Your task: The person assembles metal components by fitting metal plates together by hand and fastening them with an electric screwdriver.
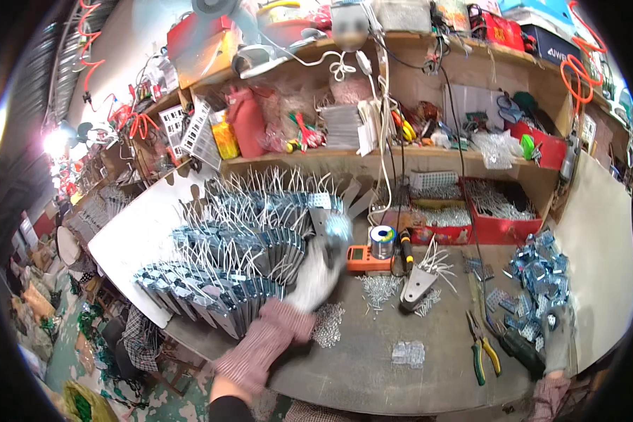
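Note:
My left hand (318, 274), in a pale glove and blurred by motion, reaches to the far right end of the standing rows. It appears closed on a grey metal plate (319, 219) with a bluish, smeared glint at its edge. Beside it stand rows of grey plates with blue circuit boards (243, 235), their white wires sticking up. At the far right, my right hand (558, 341), in a grey glove, is at the near edge of a heap of blue circuit boards (538, 274). Its fingers blend into the heap, so their grip is hidden.
On the bench (359, 380) are a solder spool (382, 243), an orange meter (368, 260), a wired grey plate (420, 285), loose screws (328, 325) and pliers (482, 349). A dark-handled tool (520, 348) lies near my right hand. Red bins (503, 228) stand behind, beneath loaded shelves.

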### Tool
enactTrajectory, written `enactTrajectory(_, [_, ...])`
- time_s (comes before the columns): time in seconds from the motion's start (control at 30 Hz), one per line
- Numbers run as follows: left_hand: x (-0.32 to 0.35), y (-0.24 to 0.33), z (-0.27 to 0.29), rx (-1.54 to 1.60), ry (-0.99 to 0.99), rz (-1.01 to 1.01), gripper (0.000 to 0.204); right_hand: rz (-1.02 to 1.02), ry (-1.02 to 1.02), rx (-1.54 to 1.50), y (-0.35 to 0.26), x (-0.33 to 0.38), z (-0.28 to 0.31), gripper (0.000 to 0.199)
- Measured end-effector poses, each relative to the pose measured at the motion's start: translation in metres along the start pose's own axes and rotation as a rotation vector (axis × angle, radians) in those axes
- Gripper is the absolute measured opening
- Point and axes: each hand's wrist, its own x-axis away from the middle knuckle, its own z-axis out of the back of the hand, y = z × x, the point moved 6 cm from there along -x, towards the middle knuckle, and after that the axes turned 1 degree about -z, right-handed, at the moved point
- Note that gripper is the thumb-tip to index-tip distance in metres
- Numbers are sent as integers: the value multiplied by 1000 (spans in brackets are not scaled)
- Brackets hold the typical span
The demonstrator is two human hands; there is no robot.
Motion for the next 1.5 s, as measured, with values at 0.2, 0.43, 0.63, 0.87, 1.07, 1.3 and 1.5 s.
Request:
enactTrajectory(0.2, [-87, -107, -53, -334, 237, 427, 58, -145, -87, 401, 81, -37, -70, 58])
enactTrajectory(0.43, [-66, 11, -37, -450, 335, -192, 29, -47, 179, 245, 69, -34, -30, 41])
enactTrajectory(0.63, [-14, 142, -131, -419, -310, -378, 39, 176, -305, -511, -183, -15, -23, 19])
enactTrajectory(0.87, [-20, 114, -200, -671, -525, -207, 55, 380, -401, -50, -199, 44, -78, 27])
enactTrajectory(1.07, [20, 149, -107, -12, -511, -188, 67, 302, -433, -130, -187, 52, -78, 28])
enactTrajectory(1.3, [170, 135, -83, 34, -932, -538, 80, 173, -523, -223, -207, 24, -48, 26])
enactTrajectory(1.5, [181, 122, -87, 221, -837, -374, 88, 298, -435, -573, -281, 57, 0, 31])
